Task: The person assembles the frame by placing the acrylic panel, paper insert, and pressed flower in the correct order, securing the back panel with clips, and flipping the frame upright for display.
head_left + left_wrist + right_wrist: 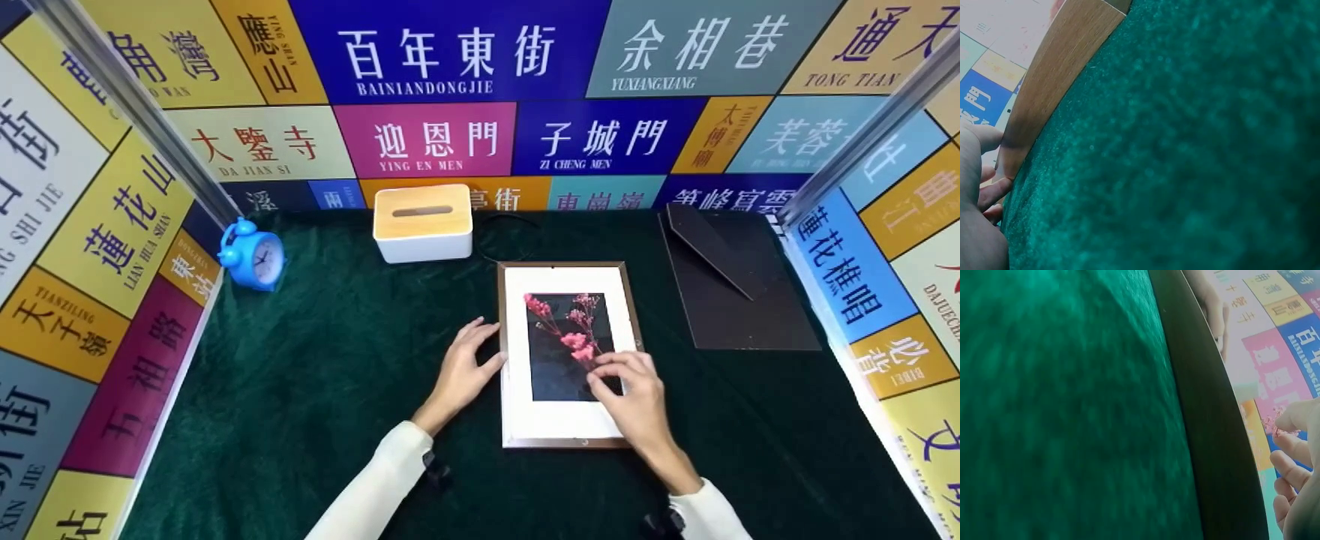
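Note:
A wooden picture frame [564,444] lies flat on the green cloth, with a white mat around a black middle. Pink dried flowers [576,341] on thin stems lie over the black area. My right hand [634,390] pinches them near the lower stems between thumb and forefinger. In the right wrist view the fingertips close on small pink blossoms [1278,423]. Along the frame's left side, my left hand [466,369] rests with fingers loosely extended, touching the edge. The left wrist view shows its fingers [995,191] against the wooden side [1053,84].
At the right lies a black backing board [750,315] with a stand leg. A white tissue box [424,247] with a wooden lid stands behind, and a blue alarm clock [259,259] at the left. Sign-printed panels [450,67] border the green cloth [337,360].

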A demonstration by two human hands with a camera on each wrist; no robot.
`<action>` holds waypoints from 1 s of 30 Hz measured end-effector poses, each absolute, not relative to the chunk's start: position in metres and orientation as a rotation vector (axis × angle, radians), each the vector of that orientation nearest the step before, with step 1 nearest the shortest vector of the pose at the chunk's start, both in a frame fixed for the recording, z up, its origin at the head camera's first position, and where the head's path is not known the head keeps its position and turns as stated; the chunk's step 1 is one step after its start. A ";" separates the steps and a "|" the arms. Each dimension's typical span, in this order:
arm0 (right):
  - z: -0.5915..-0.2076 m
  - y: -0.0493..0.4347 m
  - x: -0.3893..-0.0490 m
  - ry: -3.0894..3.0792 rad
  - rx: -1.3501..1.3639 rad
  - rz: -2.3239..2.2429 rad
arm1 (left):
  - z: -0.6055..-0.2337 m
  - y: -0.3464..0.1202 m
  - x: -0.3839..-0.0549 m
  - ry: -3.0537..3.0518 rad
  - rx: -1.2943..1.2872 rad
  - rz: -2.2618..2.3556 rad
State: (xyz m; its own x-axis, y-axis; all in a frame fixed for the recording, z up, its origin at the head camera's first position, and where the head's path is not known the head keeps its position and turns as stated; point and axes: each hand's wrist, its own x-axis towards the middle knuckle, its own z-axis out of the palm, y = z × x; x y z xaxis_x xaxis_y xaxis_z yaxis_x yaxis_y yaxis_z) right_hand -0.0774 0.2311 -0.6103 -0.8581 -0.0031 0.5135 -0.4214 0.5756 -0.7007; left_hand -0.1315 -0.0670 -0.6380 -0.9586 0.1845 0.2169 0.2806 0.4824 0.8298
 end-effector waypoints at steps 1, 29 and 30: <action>-0.611 0.228 -0.078 -2.346 0.349 1.214 | -0.638 -0.067 -0.132 -2.622 -0.411 -1.492; -0.608 0.233 -0.091 -2.367 0.272 1.226 | -0.635 -0.066 -0.131 -2.628 -0.399 -1.521; -0.608 0.239 -0.093 -2.347 0.262 1.223 | -0.635 -0.066 -0.131 -2.628 -0.400 -1.520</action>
State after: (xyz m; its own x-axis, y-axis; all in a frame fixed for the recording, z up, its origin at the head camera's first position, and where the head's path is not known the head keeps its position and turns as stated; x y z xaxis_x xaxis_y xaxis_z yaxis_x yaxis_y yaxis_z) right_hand -0.0927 0.2389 -0.6077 -0.8678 0.0493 0.4945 -0.3771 0.5827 -0.7199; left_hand -0.1309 -0.0665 -0.6355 -0.9628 0.1847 0.1975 0.2633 0.4740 0.8402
